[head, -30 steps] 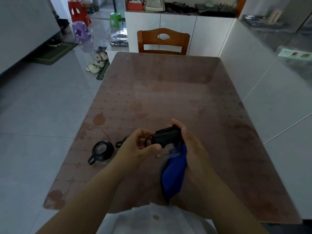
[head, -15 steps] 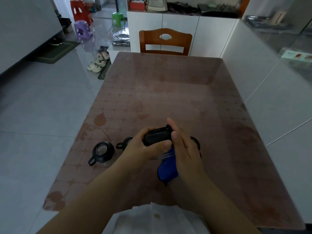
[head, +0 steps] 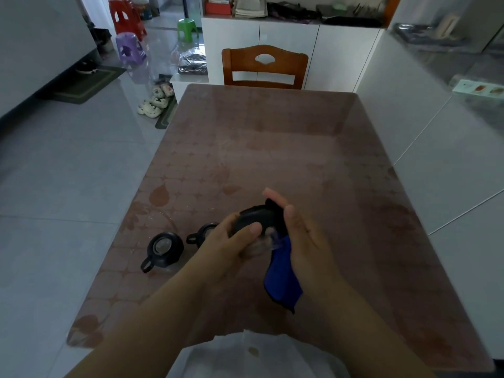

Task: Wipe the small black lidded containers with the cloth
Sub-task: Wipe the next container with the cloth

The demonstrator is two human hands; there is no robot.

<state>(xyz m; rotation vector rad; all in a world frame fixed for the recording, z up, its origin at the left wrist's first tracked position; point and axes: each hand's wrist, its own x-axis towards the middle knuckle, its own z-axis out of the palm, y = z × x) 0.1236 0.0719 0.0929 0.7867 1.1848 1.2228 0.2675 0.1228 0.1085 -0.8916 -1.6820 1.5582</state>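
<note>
My left hand [head: 231,241] grips a small container with a black lid [head: 257,221] and a clear body, held above the table's near middle. My right hand [head: 302,236] presses a blue cloth [head: 282,279] against the container's right side; the cloth's loose end hangs down below the hand. Two more black-lidded containers stand on the table to the left: one [head: 163,249] with its loop handle pointing toward me, and another [head: 203,233] partly hidden behind my left hand.
The brown patterned table [head: 272,148] stretches away to a wooden chair [head: 263,66] at its far end. White cabinets run along the right side. Tiled floor with shoes and plastic stools lies to the left.
The held container has tilted and shifted slightly in my hands. My right hand with the cloth has slid along its side, and more of the cloth hangs free than half a second ago.
</note>
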